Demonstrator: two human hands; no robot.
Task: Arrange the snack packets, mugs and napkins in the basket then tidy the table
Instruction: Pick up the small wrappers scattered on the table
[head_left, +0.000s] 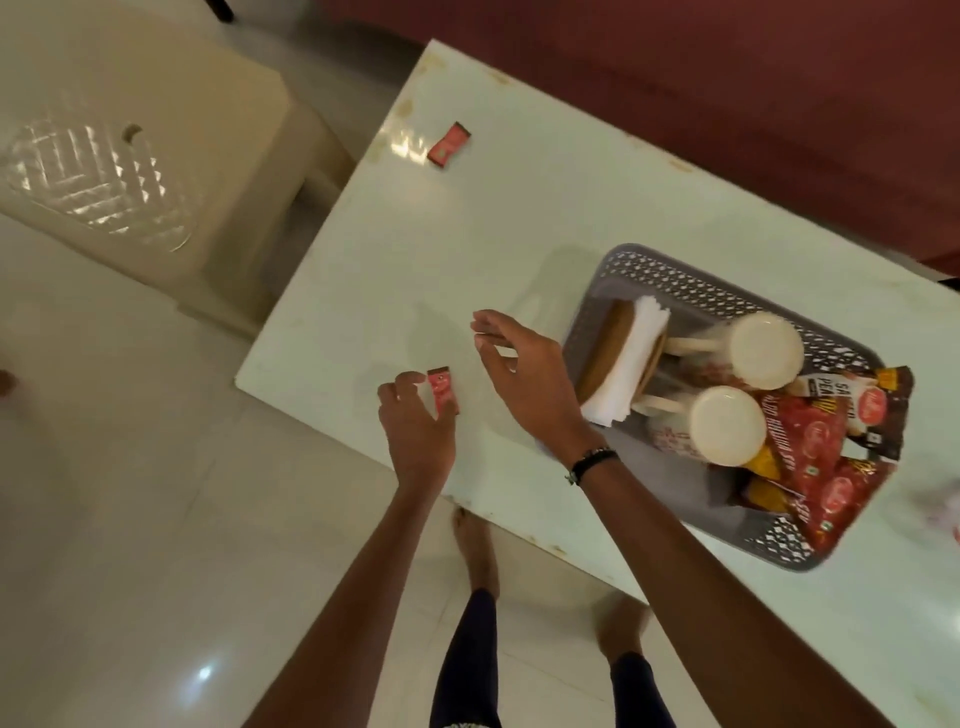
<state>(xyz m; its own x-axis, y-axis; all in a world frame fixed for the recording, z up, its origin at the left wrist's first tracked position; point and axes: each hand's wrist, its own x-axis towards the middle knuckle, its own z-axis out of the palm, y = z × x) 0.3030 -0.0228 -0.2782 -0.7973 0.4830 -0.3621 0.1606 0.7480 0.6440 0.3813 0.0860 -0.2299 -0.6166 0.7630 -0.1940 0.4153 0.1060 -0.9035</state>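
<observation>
From the head view, the grey basket (613, 291) on the right half of the pale bench (493, 218) already carries the napkins (631, 358) in a brown holder, two mugs (763, 351) lying with their pale bases up, and several red and dark snack packets (815, 436) at its near end. What is left is small: one red wrapper (443, 397) near the bench's front edge and a second red wrapper (449, 145) well apart at the far left corner. The left hand (415, 431) is at the near wrapper, its fingers curled and touching the wrapper's left side, apparently pinching it; whether it is lifted off the bench I cannot tell. That wrapper's long axis runs roughly away from the person, slightly tilted. The right hand (524, 374) hovers just beside it, fingers relaxed and spread, holding nothing, between the wrapper and the basket. The far wrapper lies ahead and slightly right of the left hand, across bare bench, its long axis slanted. Both hands look similarly placed for it, but it lies on the left side of the bench, so the left looks the likelier one to collect it.
</observation>
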